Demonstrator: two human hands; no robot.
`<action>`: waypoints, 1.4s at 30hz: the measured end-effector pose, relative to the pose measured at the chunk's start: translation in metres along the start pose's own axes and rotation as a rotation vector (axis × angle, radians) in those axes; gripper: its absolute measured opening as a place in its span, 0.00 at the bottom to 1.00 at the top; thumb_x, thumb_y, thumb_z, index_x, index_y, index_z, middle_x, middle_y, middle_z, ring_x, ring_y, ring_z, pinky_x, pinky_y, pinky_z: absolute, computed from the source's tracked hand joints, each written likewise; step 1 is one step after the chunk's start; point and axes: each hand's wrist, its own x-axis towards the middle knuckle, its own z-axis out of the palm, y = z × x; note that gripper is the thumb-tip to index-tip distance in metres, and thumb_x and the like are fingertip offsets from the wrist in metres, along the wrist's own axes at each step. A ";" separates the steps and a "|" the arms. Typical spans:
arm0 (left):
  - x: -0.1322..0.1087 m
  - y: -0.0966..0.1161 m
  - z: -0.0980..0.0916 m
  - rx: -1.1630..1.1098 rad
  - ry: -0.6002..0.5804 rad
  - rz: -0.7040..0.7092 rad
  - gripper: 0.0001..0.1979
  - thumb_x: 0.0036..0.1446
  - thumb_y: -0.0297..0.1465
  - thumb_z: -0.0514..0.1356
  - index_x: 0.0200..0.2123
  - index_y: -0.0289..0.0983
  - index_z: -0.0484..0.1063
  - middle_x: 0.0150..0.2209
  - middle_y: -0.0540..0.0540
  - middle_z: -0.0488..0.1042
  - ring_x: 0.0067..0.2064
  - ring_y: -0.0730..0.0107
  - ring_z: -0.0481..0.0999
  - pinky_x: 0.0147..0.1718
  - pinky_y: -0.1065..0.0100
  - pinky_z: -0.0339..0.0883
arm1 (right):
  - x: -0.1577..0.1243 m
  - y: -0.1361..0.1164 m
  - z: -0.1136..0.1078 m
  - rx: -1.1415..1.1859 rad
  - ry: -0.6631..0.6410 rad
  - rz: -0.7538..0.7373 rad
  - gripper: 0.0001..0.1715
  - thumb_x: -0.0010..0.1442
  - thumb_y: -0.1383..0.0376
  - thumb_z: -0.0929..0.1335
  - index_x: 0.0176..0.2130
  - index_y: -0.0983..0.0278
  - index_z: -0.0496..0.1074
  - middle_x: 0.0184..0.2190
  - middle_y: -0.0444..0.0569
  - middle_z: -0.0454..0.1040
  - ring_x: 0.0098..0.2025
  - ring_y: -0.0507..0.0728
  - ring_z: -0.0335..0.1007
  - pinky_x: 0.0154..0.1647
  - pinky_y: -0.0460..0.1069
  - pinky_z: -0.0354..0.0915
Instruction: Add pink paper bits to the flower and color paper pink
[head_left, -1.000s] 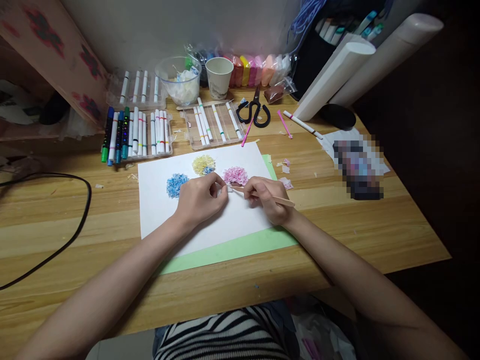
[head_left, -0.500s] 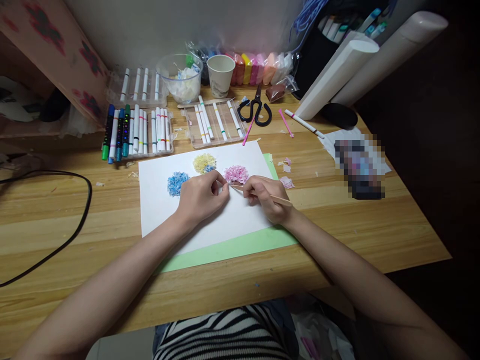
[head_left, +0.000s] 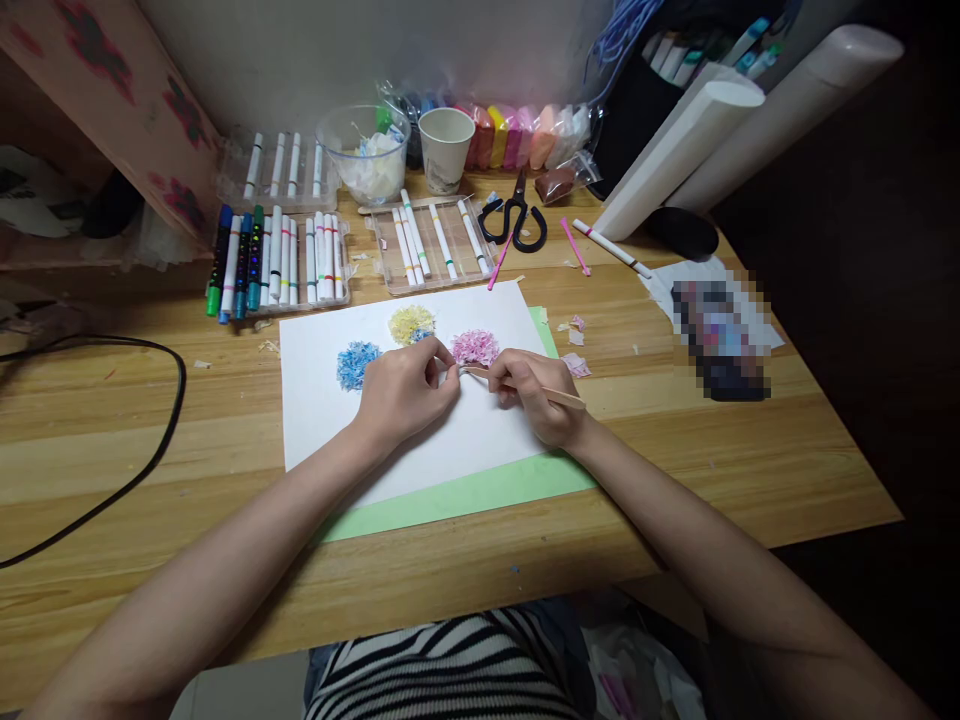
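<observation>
Gripped in the right hand's (head_left: pixel 536 402) fingers, the stick (head_left: pixel 565 399) is over the paper (head_left: pixel 427 455), long axis nearly left-right, tip leftward toward the left hand (head_left: pixel 405 395); I cannot tell whether that hand's fingers grip anything. Beneath: a green sheet (head_left: pixel 465 502), wooden bench (head_left: pixel 787 450). Behind: scissors (head_left: pixel 516 224), 1 cup (head_left: pixel 445 150), grey wall (head_left: pixel 300 60).

1. Stick (head_left: pixel 564 398) in the right grip (head_left: pixel 538 402): smooth, matt wood.
2. Pink cluster (head_left: pixel 475 346) just beyond the grip: rough, crinkled, paper-like.
3. White sheet (head_left: pixel 427 450) beneath the grip: smooth, matt paper.
4. Tub (head_left: pixel 364 172) well beyond: clear, glossy plastic.
5. Worktop (head_left: pixel 750 460): smooth, wood-grained.
</observation>
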 end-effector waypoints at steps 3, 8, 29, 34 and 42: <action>0.000 0.000 -0.001 -0.022 0.010 -0.007 0.05 0.51 0.33 0.58 0.30 0.38 0.71 0.19 0.54 0.69 0.22 0.74 0.67 0.25 0.71 0.55 | 0.001 0.000 0.001 0.022 0.004 0.027 0.28 0.68 0.52 0.53 0.27 0.63 0.66 0.23 0.44 0.65 0.25 0.50 0.62 0.27 0.48 0.59; 0.000 0.000 -0.001 -0.058 0.026 -0.006 0.05 0.53 0.33 0.56 0.28 0.37 0.67 0.19 0.53 0.67 0.23 0.74 0.66 0.25 0.71 0.55 | 0.010 -0.004 0.004 0.130 0.075 0.153 0.29 0.68 0.50 0.53 0.26 0.63 0.65 0.18 0.41 0.63 0.21 0.49 0.60 0.25 0.47 0.58; 0.000 -0.004 0.000 -0.090 0.037 -0.006 0.10 0.54 0.32 0.53 0.22 0.38 0.58 0.18 0.53 0.63 0.21 0.75 0.60 0.24 0.71 0.50 | 0.021 -0.024 0.002 0.043 0.097 0.106 0.29 0.68 0.52 0.53 0.22 0.63 0.62 0.15 0.40 0.60 0.18 0.48 0.58 0.23 0.46 0.56; 0.000 -0.004 0.000 -0.086 0.040 -0.001 0.11 0.54 0.32 0.53 0.21 0.37 0.57 0.18 0.53 0.62 0.21 0.76 0.60 0.24 0.71 0.50 | 0.021 -0.023 0.008 -0.029 0.041 0.054 0.27 0.69 0.54 0.53 0.24 0.62 0.61 0.17 0.40 0.62 0.20 0.48 0.58 0.25 0.46 0.56; 0.000 -0.004 -0.001 -0.093 0.031 -0.002 0.11 0.53 0.32 0.52 0.21 0.37 0.58 0.19 0.53 0.63 0.21 0.75 0.60 0.25 0.70 0.50 | 0.021 -0.022 0.010 -0.078 0.077 0.037 0.27 0.69 0.56 0.52 0.23 0.62 0.60 0.18 0.41 0.62 0.20 0.48 0.59 0.27 0.47 0.57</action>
